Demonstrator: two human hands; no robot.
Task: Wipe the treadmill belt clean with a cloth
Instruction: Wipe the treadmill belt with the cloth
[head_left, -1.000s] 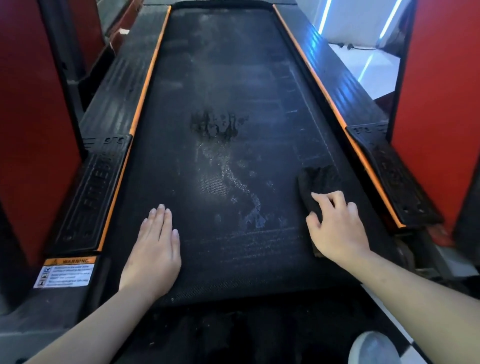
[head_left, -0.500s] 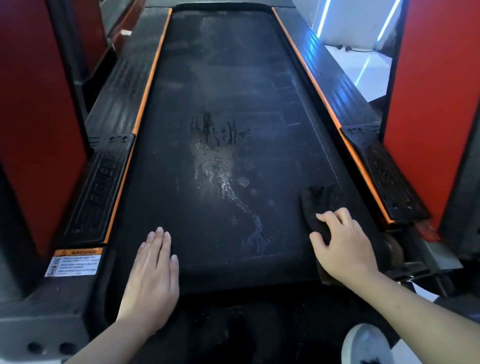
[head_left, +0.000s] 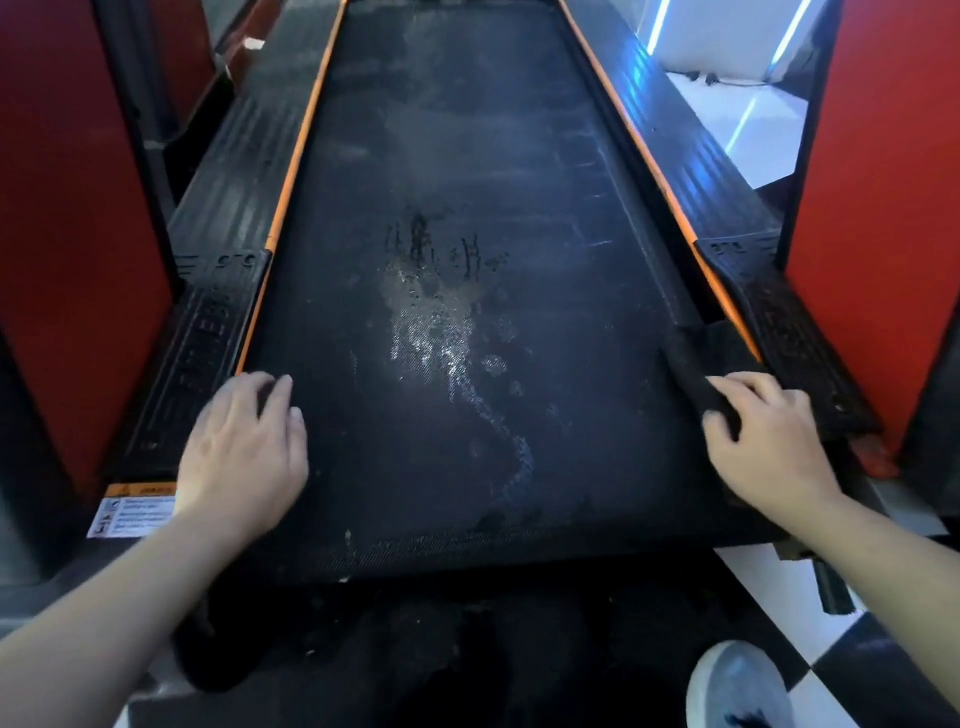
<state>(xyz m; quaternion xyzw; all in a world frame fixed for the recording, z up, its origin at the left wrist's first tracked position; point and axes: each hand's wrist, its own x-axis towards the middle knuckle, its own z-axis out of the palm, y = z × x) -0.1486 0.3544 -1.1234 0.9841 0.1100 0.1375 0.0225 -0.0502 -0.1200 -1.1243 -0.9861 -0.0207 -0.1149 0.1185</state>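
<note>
The black treadmill belt (head_left: 467, 182) runs away from me, with a whitish wet smear (head_left: 441, 343) down its middle. A dark cloth (head_left: 701, 358) lies at the belt's right edge, beside the orange trim. My right hand (head_left: 763, 441) grips the near end of the cloth, fingers curled over it. My left hand (head_left: 244, 452) rests on the belt's near left corner, fingers loosely bent, holding nothing.
Black side rails (head_left: 228, 208) with orange strips (head_left: 291, 171) flank the belt. Red upright panels (head_left: 72, 234) stand close on both sides. A warning sticker (head_left: 132, 512) sits at the near left. A white shoe (head_left: 737, 686) shows at the bottom right on checkered floor.
Both hands have slid forward along the belt. The right hand carried the cloth outward to the belt's right edge, and the left hand moved toward the left rail with its fingers now bent.
</note>
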